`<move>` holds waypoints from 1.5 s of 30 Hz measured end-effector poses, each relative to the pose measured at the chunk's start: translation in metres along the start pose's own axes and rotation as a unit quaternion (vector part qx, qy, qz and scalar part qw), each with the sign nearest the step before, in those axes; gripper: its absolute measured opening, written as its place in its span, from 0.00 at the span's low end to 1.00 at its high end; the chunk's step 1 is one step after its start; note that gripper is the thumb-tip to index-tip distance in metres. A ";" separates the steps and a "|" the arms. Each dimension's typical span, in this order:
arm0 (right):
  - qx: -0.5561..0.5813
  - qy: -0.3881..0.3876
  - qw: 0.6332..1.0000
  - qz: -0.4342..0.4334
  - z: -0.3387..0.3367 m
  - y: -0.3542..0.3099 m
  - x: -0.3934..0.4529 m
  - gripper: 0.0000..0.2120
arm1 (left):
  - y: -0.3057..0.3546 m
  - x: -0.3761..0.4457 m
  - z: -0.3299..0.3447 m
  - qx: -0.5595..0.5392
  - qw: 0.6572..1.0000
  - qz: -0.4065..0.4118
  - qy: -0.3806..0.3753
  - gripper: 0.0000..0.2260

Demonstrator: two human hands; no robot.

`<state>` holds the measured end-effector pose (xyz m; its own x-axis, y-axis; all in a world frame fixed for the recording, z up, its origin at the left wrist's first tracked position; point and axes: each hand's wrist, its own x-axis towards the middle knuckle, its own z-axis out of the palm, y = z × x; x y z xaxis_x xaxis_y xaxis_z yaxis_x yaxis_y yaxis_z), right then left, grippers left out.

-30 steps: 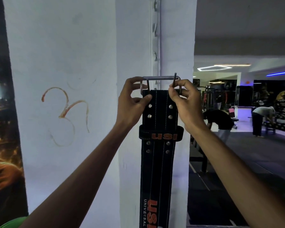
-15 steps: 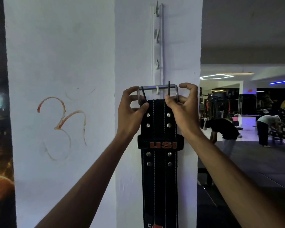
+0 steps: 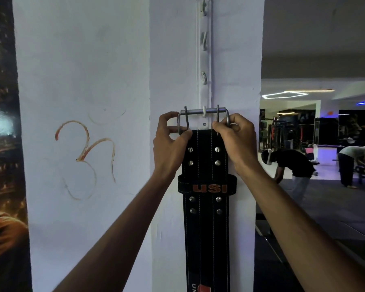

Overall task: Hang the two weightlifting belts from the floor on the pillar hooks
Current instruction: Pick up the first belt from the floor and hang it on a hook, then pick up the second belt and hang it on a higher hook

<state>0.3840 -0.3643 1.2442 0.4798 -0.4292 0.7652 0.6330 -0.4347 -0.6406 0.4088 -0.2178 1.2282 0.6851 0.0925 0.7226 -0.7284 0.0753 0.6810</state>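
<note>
A black weightlifting belt (image 3: 205,224) with orange lettering hangs straight down against the white pillar (image 3: 173,60). Its steel buckle (image 3: 202,111) sits over the lowest white hook (image 3: 204,111) of a vertical hook rail (image 3: 204,60). My left hand (image 3: 170,144) pinches the buckle's left side and the belt's top corner. My right hand (image 3: 235,140) grips the buckle's right side and prong. Three more hooks stand free higher on the rail. No second belt is in view.
An orange symbol (image 3: 85,157) is painted on the pillar's left face. A dark poster (image 3: 2,144) borders the far left. To the right the gym floor opens out, with two people (image 3: 291,169) bent over near equipment.
The buckle has come up to the lowest hook and its bar now rests over it. Both hands kept their hold and rose with it.
</note>
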 end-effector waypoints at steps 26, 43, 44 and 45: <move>-0.121 0.017 0.981 -0.148 -0.036 -0.010 -0.211 0.13 | -0.019 -0.177 -0.102 0.203 0.977 -0.055 -0.011 0.20; -0.237 -0.469 0.830 0.186 0.018 0.092 -0.647 0.18 | -0.135 -0.564 -0.389 0.392 0.784 -0.476 -0.071 0.07; -0.245 -0.499 0.807 0.197 0.027 0.098 -0.677 0.18 | -0.143 -0.586 -0.411 0.390 0.769 -0.502 -0.070 0.07; -0.251 -0.528 0.785 0.206 0.036 0.105 -0.710 0.18 | -0.151 -0.608 -0.431 0.388 0.754 -0.525 -0.067 0.07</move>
<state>0.1316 -0.0768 0.6364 0.9846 0.1647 -0.0580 0.0995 -0.8023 -0.5886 0.0983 0.1428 0.6347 0.9133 0.2820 -0.2939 0.4059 -0.5713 0.7133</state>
